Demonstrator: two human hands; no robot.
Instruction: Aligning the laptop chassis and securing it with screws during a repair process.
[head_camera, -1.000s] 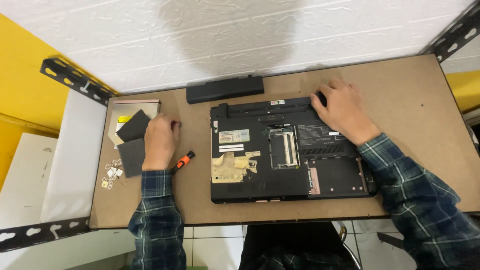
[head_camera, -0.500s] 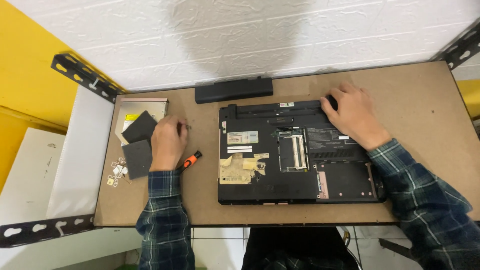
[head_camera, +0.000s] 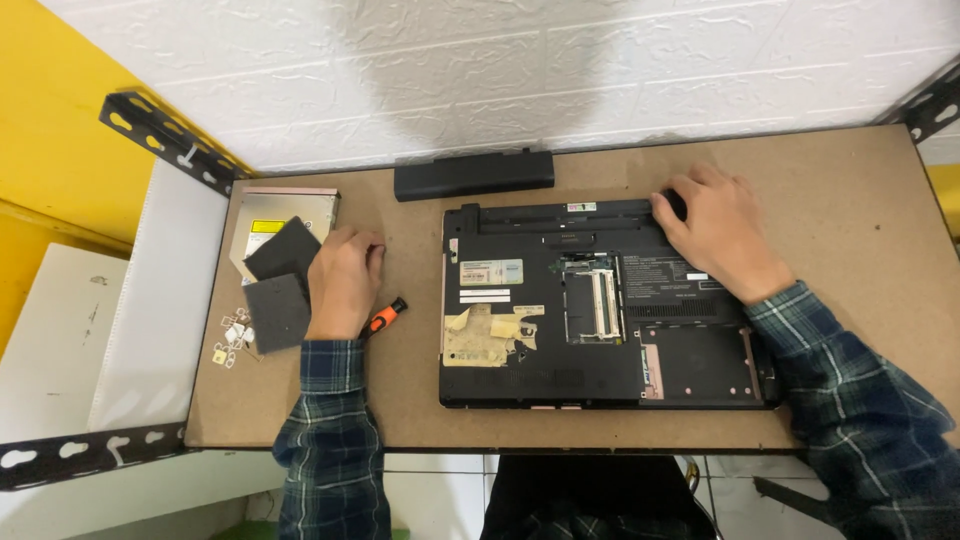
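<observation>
On the brown fibreboard workbench, head view: a black laptop turned underside-up lies right of centre, memory bay open, torn yellowish tape patches on its left half. Beyond its far edge sits a long black battery pack, apart from the chassis.

Right hand lies palm down on the laptop's far right corner, fingers curled over the edge; it pins rather than grips. Left hand rests loosely closed on an orange-handled screwdriver; only the handle end shows, so whether the fingers truly clasp it I cannot tell. Just left of that hand: two dark grey cover panels overlapping a silver optical drive, and a small cluster of loose screws and clips nearer the left edge.

Against the earlier pictures: both hands and every part keep the same places relative to one another. Only the framing has shifted, the bench sitting further right.
</observation>
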